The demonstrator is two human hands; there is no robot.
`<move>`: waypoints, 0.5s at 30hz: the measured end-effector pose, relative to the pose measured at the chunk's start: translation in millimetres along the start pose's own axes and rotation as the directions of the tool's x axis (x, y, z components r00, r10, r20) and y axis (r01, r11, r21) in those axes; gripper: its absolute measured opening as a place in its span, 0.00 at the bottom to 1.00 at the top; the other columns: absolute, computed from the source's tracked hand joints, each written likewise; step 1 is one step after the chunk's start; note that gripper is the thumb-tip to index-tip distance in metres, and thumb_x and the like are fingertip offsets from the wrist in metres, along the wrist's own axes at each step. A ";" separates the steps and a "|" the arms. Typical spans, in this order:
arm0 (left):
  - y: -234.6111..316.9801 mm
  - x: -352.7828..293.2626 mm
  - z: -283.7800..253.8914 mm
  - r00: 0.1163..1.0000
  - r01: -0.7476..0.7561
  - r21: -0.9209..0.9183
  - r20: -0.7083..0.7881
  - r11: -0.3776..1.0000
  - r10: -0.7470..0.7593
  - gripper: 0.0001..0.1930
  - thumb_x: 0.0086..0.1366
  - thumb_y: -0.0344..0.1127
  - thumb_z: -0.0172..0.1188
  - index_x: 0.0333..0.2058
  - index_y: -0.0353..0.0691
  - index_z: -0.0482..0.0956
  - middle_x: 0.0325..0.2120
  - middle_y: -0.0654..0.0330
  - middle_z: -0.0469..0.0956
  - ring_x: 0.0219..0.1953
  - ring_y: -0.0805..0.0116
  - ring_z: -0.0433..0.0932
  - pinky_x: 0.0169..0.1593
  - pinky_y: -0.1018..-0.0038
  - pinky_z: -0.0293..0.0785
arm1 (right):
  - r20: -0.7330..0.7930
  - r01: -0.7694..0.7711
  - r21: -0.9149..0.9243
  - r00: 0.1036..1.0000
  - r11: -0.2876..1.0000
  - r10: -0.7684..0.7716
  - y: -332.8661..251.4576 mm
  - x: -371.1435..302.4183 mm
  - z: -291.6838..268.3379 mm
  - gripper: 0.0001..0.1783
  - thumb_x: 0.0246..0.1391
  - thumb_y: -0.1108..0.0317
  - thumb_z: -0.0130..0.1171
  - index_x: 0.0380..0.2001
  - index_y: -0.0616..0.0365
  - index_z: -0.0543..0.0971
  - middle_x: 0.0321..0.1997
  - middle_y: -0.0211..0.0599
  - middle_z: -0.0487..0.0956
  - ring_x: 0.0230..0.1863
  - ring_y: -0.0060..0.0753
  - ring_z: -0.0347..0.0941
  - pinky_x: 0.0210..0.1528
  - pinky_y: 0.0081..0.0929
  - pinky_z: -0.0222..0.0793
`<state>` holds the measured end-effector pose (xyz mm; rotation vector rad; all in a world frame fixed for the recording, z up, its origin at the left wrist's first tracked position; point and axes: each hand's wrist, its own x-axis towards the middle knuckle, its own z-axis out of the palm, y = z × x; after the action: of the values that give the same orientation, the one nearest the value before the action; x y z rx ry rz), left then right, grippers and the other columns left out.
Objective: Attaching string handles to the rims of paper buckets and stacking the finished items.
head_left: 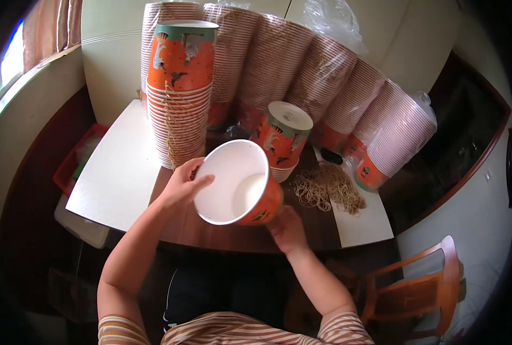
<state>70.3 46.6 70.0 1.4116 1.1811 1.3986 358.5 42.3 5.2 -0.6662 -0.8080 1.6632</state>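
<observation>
One orange paper cup (233,184) is held tilted above the surface (115,167), its white mouth turned toward the wearer. The left hand (186,184) grips its left rim, thumb lying over the inner wall, forearm slanting up from the lower left. The right hand (288,229) holds the outside near the base, fingers partly hidden, forearm angled in from the lower right. Beyond the left hand stands a tall stack of cups (181,123).

The orange paper bucket (240,185) tilts, white inside.
</observation>
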 end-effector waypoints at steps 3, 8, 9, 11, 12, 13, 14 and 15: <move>5.2 5.5 -10.0 0.998 0.047 0.017 0.031 0.999 -0.048 0.17 0.50 0.21 0.47 0.41 0.30 0.74 0.28 0.64 0.75 0.28 0.80 0.69 0.30 0.81 0.65 | 0.052 -0.210 -0.171 0.974 0.963 0.222 -1.9 -0.8 -1.9 0.09 0.60 0.67 0.50 0.42 0.56 0.73 0.43 0.38 0.77 0.43 0.36 0.76 0.40 0.32 0.76; 47.5 -0.4 -11.3 0.991 0.125 0.143 0.038 0.982 -0.132 0.17 0.48 0.21 0.45 0.38 0.29 0.75 0.24 0.69 0.73 0.26 0.82 0.67 0.29 0.82 0.61 | 0.069 0.129 -0.976 0.948 0.176 -0.311 -57.1 36.4 -37.5 0.07 0.51 0.68 0.59 0.31 0.58 0.80 0.32 0.42 0.80 0.34 0.34 0.77 0.37 0.28 0.71; 50.1 0.5 -8.9 0.987 0.143 0.220 0.037 0.965 -0.155 0.17 0.48 0.21 0.45 0.38 0.28 0.75 0.24 0.68 0.73 0.27 0.82 0.68 0.29 0.82 0.62 | 0.141 0.178 -0.982 0.920 0.070 -0.366 -73.3 42.1 -38.2 0.07 0.48 0.67 0.60 0.29 0.58 0.80 0.30 0.41 0.79 0.32 0.37 0.76 0.36 0.30 0.71; 52.1 3.5 -5.1 0.984 0.150 0.250 0.059 0.956 -0.170 0.17 0.48 0.22 0.46 0.39 0.28 0.75 0.24 0.68 0.73 0.26 0.82 0.67 0.29 0.82 0.62 | 0.147 0.123 -0.988 0.918 -0.089 -0.369 -84.9 69.1 -67.0 0.09 0.46 0.64 0.61 0.26 0.60 0.80 0.28 0.41 0.79 0.31 0.35 0.76 0.35 0.30 0.70; 52.2 5.7 -4.9 0.980 0.156 0.284 0.073 0.946 -0.184 0.18 0.49 0.22 0.46 0.40 0.27 0.75 0.23 0.68 0.72 0.26 0.81 0.67 0.28 0.81 0.62 | 0.214 0.151 -0.970 0.904 -0.190 -0.371 -90.2 77.1 -69.0 0.10 0.45 0.65 0.61 0.25 0.61 0.81 0.27 0.42 0.79 0.31 0.31 0.77 0.35 0.27 0.70; 48.0 7.9 -4.0 0.980 0.152 0.283 0.078 0.947 -0.181 0.18 0.49 0.22 0.46 0.40 0.27 0.75 0.23 0.68 0.72 0.26 0.81 0.67 0.28 0.81 0.62 | 0.211 0.148 -0.970 0.902 -0.191 -0.376 -94.9 82.4 -71.1 0.10 0.45 0.65 0.61 0.25 0.61 0.81 0.27 0.42 0.79 0.31 0.31 0.77 0.35 0.27 0.70; 40.7 8.0 -4.9 0.993 0.092 0.270 0.041 0.959 -0.107 0.16 0.52 0.24 0.49 0.40 0.28 0.75 0.24 0.67 0.73 0.25 0.81 0.67 0.28 0.81 0.62 | 0.134 0.088 -0.982 0.946 -0.167 -0.294 -97.5 87.4 -65.1 0.10 0.44 0.65 0.61 0.24 0.62 0.81 0.26 0.42 0.79 0.30 0.32 0.77 0.35 0.28 0.70; 35.9 6.6 -5.9 0.999 0.031 0.259 0.004 0.965 -0.033 0.14 0.55 0.25 0.51 0.41 0.28 0.75 0.24 0.66 0.73 0.24 0.81 0.67 0.28 0.81 0.63 | 0.055 0.025 -0.989 0.977 -0.149 -0.208 -99.7 91.3 -59.2 0.10 0.43 0.65 0.61 0.24 0.62 0.81 0.24 0.42 0.80 0.29 0.33 0.77 0.34 0.30 0.71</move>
<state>66.9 44.1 106.8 1.5668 1.4155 1.2486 442.5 156.2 46.9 -1.6846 -2.0432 0.3660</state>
